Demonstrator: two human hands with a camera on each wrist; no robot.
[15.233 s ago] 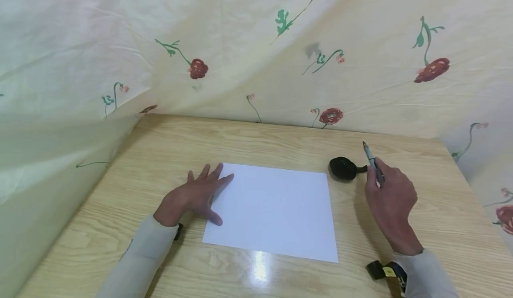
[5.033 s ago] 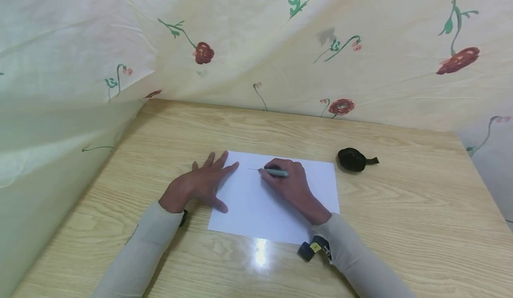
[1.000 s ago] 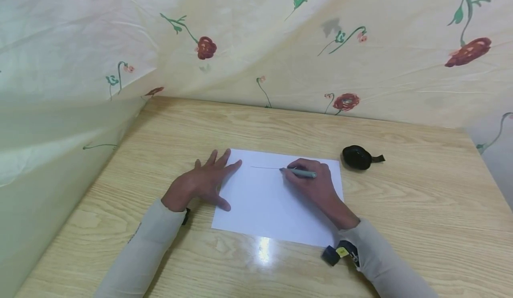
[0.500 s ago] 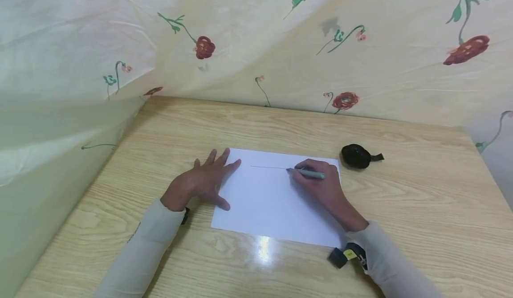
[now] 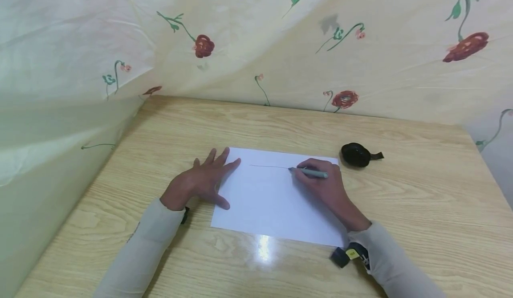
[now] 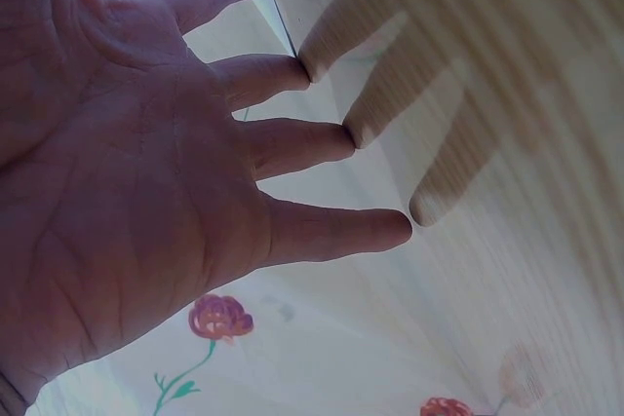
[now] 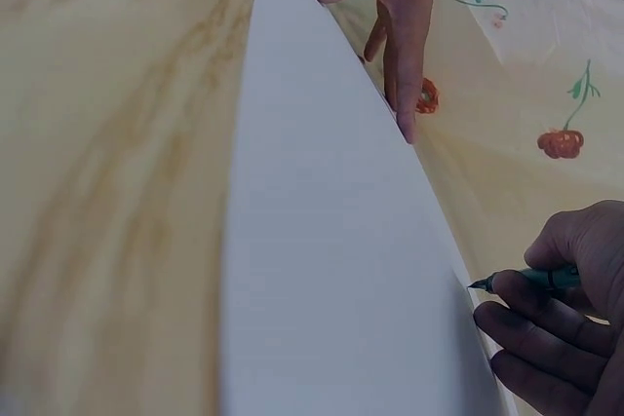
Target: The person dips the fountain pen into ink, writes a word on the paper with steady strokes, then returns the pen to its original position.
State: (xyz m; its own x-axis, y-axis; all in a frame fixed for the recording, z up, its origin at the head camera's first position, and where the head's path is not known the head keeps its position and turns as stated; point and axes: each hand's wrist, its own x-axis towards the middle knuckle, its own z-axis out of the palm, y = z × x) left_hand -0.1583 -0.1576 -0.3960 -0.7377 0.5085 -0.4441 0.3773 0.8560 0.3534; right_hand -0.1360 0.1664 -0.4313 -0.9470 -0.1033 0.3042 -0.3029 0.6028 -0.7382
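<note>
A white sheet of paper lies on the table. My left hand rests with spread, straight fingers across its left edge; in the left wrist view the left hand shows its palm side, fingertips at the tabletop. Between thumb and fingers my right hand pinches a grey-green pen, its dark tip at the paper's upper right part. A thin, nearly straight line runs from the upper left of the sheet to that tip. The right wrist view shows the pen held low over the sheet.
Behind the sheet's right corner lies a black, rounded object with a short tail. Flower-patterned cloth hangs behind and left of the wood-grain table. A small black device sits at the right wrist.
Earlier the right hand held the pen off to the paper's right. It then came onto the sheet and moved rightward, the line lengthening behind the tip. The left hand stays in place.
</note>
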